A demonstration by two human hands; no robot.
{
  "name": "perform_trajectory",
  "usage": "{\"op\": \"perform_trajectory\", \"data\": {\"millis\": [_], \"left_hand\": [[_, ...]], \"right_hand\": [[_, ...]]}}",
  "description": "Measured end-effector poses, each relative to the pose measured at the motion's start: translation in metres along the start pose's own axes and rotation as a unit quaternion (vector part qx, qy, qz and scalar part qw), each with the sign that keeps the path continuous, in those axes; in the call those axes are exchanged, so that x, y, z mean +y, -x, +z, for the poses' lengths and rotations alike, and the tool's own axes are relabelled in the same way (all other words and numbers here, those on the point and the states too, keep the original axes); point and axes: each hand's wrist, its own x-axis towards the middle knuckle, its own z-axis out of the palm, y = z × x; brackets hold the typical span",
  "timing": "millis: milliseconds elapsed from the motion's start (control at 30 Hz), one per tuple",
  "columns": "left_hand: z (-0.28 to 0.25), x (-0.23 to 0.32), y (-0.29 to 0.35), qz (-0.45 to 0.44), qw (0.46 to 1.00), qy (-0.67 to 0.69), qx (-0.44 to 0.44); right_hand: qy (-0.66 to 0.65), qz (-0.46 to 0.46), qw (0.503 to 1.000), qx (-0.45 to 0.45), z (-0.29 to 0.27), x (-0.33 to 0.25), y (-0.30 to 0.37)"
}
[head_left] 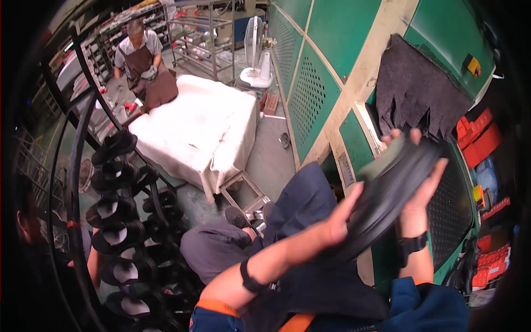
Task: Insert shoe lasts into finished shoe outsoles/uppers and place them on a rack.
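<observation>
Both of my hands grip a black shoe [381, 202], smeared by motion, with a greyish-green patch on its upper left side. My left hand [334, 221] presses against its near end, thumb raised along the side. Around the far end is my right hand [423, 191], its fingers partly hidden behind the shoe. Whether a second shoe lies against this one I cannot tell. Just beyond it hangs a dark, slit fabric curtain [415, 88] over an opening in a green machine [354, 149]. Below the curtain runs a dark perforated belt [456, 205].
On the left stands a black rack [77, 193] loaded with black shoes [119, 238]. A table under a white cloth [193, 127] has a seated person [145, 61] behind it. A white fan [255, 61] stands farther back. Red boxes [489, 265] line the right side.
</observation>
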Motion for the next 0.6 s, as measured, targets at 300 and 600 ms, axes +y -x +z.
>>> {"op": "perform_trajectory", "data": {"millis": [300, 600], "left_hand": [[-0.068, -0.108, 0.124, 0.0, 0.843, 0.453, 0.289], [-0.076, -0.1, 0.139, -0.193, 0.818, 0.157, 0.519]], "right_hand": [[-0.046, 0.493, 0.853, 0.165, -0.032, 0.287, -0.019], [-0.063, 0.498, 0.864, 0.043, -0.036, 0.315, 0.003]]}}
